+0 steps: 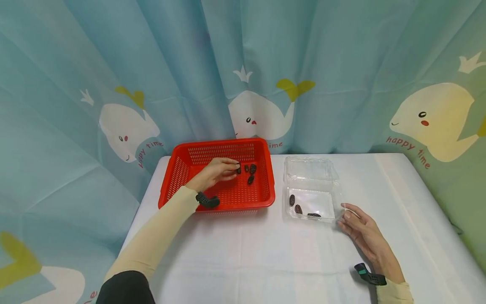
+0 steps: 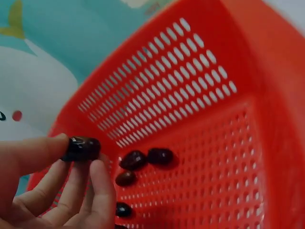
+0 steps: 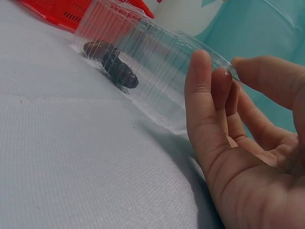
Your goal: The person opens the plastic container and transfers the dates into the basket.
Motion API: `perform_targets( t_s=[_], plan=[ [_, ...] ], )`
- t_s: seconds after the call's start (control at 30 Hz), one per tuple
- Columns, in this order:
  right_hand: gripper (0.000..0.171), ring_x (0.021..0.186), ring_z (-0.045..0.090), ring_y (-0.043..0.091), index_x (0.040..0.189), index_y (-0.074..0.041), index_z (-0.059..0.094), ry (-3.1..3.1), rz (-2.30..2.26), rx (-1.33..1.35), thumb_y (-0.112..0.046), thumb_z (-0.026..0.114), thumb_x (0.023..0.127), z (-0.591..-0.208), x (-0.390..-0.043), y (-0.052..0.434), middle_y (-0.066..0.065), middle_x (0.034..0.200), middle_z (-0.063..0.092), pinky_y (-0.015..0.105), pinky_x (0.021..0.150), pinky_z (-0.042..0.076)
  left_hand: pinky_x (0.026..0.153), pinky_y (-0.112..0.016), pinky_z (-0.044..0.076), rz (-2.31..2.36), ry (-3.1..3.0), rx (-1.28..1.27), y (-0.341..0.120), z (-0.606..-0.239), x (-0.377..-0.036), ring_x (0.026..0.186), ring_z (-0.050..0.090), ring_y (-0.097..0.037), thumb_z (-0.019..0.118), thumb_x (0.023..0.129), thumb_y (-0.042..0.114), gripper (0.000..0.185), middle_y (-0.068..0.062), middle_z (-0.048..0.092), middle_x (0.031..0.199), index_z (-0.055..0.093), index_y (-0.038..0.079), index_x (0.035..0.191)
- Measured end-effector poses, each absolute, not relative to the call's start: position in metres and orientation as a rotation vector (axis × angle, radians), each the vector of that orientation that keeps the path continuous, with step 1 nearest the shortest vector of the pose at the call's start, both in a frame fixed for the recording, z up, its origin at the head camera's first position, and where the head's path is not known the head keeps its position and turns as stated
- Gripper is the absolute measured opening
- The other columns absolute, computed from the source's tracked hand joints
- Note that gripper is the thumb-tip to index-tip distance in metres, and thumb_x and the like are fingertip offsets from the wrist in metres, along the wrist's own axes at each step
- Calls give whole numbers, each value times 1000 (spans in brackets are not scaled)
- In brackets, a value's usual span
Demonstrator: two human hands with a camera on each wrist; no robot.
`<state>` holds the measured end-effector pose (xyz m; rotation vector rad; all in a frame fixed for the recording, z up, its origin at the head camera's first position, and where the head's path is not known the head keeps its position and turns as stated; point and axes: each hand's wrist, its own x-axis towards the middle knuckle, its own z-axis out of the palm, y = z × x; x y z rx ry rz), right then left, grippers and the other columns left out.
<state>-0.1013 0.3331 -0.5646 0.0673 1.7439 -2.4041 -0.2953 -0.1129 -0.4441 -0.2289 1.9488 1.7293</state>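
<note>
Left hand [image 1: 214, 172] reaches into the red basket [image 1: 182, 169] at the table's 11 o'clock, thumb and fingertips [image 2: 95, 179] pinching a dark date [image 2: 82, 148] just above the basket floor; more loose dates [image 2: 145, 160] lie on the mesh at 3 o'clock of that hand, close by but apart from it; right hand [image 1: 365, 234] rests on the white tablecloth [image 1: 243, 261], fingers relaxed and slightly spread, holding nothing, its fingertips [image 3: 202, 90] just beside the near right corner of a clear plastic container [image 1: 312, 185]; whether they touch it cannot be told; three dates [image 1: 300, 207] sit inside that container along its near edge; whale-print curtain [image 1: 243, 71] hangs at 12 o'clock.
</note>
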Motion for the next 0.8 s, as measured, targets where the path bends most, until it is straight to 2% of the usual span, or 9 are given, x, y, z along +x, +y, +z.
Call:
perform_targets(
  t_s=[0.2,0.33,0.57,0.8],
  plan=[
    [35,95,69,4,134,-24,59,1737,-2409,67,-3,49,109,-567,-102,333,-7,104,69,22,92,60,107,-44,54,1642,2003,-296,-110,-453,-304,80,70,-13,69,100,8,32,-2,71,99,70,-1,131],
    [35,95,69,4,135,-24,59,1747,-2405,67,-3,49,109,-567,-102,332,-7,104,69,22,92,60,103,-41,56,1592,2039,-315,-107,-456,-307,81,72,-14,69,100,8,31,-6,73,103,71,-2,129],
    [34,95,68,4,134,-24,58,1747,-2405,75,-3,49,109,-566,-102,332,-8,104,69,22,93,60,87,-33,63,1505,2108,-294,-105,-471,-314,85,73,-16,72,97,6,31,-11,74,111,72,-4,127],
    [35,95,68,3,133,-26,59,1754,-2404,75,-2,49,109,-566,-101,333,-9,103,69,22,93,60,86,-35,63,1472,2174,-247,-100,-476,-313,93,75,-22,72,97,4,28,-22,71,126,73,-5,123]
  ],
)
